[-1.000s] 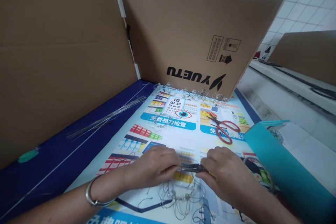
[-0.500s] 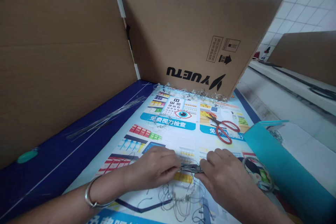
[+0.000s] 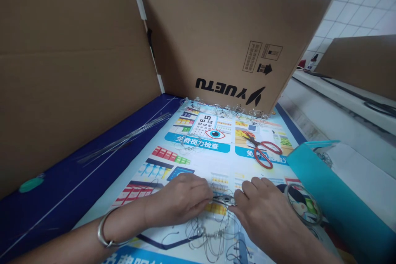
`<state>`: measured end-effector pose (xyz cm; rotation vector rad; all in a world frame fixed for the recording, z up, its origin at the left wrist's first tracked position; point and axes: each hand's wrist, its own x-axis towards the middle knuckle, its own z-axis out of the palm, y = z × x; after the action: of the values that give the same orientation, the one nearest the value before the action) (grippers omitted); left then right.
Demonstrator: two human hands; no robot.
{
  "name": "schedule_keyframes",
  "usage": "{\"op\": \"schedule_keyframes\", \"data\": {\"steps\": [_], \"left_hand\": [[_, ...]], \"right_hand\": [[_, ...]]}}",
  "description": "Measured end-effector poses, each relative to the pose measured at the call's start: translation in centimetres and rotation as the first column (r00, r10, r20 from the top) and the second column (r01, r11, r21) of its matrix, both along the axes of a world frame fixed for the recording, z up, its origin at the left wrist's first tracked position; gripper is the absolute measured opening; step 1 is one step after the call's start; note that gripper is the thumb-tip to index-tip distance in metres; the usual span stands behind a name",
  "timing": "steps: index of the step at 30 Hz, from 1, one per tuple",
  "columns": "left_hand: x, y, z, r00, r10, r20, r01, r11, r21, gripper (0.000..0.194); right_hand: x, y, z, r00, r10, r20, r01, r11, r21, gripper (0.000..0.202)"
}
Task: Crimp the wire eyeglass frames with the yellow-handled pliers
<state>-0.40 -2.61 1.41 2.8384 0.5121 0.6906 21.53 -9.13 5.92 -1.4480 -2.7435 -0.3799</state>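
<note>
My right hand is closed around small metal pliers, whose jaws point left toward my other hand. With its fingers pinched together at the tip of the pliers, my left hand grips something too small to make out, and its wrist wears a silver bangle. Just below and between both hands, a tangle of thin wire with clear beads lies on the printed sheet.
Red-handled scissors lie beyond my right hand. Wire pieces line the foot of the cardboard wall. At the right are a roll and a teal box; long thin strands lie at the left.
The pliers have turned slightly in my right hand, which has shifted a little left. My left hand keeps nearly the same place.
</note>
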Motion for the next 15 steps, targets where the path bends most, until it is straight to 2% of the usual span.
{"op": "schedule_keyframes", "data": {"steps": [9,15], "left_hand": [[0.22,0.05,0.31,1.000,0.013,-0.018,-0.014,1.000,-0.004,0.009],[0.14,0.33,-0.02,0.998,0.049,0.044,-0.044,0.994,-0.102,0.009]], "right_hand": [[0.26,0.07,-0.06,0.997,0.055,0.050,-0.056,0.998,0.008,0.008],[0.64,0.62,0.35,0.999,-0.031,-0.028,0.032,0.999,0.041,0.011]]}}
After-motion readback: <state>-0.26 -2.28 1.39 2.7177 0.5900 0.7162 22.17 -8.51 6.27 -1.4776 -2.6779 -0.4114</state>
